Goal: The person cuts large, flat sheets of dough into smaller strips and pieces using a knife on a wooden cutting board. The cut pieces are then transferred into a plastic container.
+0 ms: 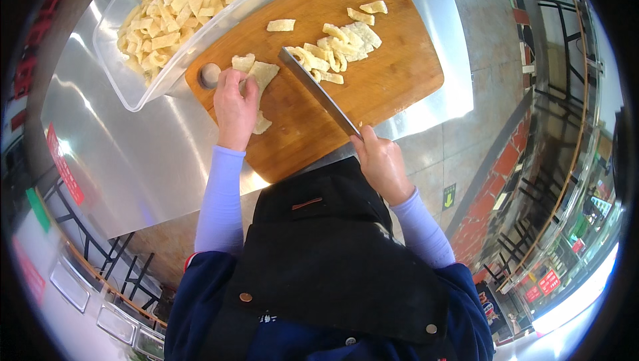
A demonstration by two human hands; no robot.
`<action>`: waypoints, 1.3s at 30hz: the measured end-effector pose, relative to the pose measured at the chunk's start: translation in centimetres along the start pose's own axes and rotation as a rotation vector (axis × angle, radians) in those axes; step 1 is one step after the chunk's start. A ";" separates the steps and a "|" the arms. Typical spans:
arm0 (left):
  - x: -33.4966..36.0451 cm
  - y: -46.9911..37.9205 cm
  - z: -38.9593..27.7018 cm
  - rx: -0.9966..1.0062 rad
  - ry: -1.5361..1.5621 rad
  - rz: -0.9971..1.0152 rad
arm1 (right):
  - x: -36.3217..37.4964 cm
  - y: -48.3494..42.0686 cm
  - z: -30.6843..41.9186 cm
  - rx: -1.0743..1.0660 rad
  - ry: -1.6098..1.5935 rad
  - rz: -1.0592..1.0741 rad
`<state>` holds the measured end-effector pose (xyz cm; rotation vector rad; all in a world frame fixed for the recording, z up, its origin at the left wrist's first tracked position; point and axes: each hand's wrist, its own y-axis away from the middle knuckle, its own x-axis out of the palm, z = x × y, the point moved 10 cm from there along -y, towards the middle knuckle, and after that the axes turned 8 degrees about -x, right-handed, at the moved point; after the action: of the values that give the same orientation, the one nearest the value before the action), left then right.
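My right hand [380,161] grips the handle end of a kitchen knife [322,95], its broad blade seen almost edge-on over a wooden cutting board [319,133]. By the blade's far end lies a row of cut pale-yellow food strips [319,56], with a rough, uncut-looking piece [367,36] at the row's right end. My left hand [237,106] has thumb and fingers closed on flat pale food pieces [264,74] near the board's round hole [209,75]. The fingers and palm hide part of these pieces.
A clear plastic tub [145,103] heaped with pale strips [184,6] stands at the board's upper left. Loose strips [281,25] are scattered on the board. Beneath is a shiny metal table [135,171], its right edge [464,61] close beyond the board.
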<state>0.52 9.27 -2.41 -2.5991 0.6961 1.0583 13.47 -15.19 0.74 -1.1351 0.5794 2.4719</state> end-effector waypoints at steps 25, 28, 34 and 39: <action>3.6 0.2 -6.8 0.330 -0.176 0.119 | -1.9 1.5 -2.1 0.106 -0.117 -0.102; 3.2 0.1 -5.6 0.240 -0.169 0.116 | -2.0 1.4 -1.9 0.098 -0.096 -0.085; 2.5 -0.5 -2.4 0.011 -0.079 0.039 | -2.0 0.0 0.1 -0.012 -0.093 -0.083; 2.6 -0.9 -1.1 -0.100 -0.077 0.054 | -1.5 -1.8 1.3 -0.121 -0.013 -0.025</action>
<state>3.24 8.68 -3.48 -2.6200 0.7163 1.2331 14.44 -13.22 2.27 -1.1627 0.4144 2.5203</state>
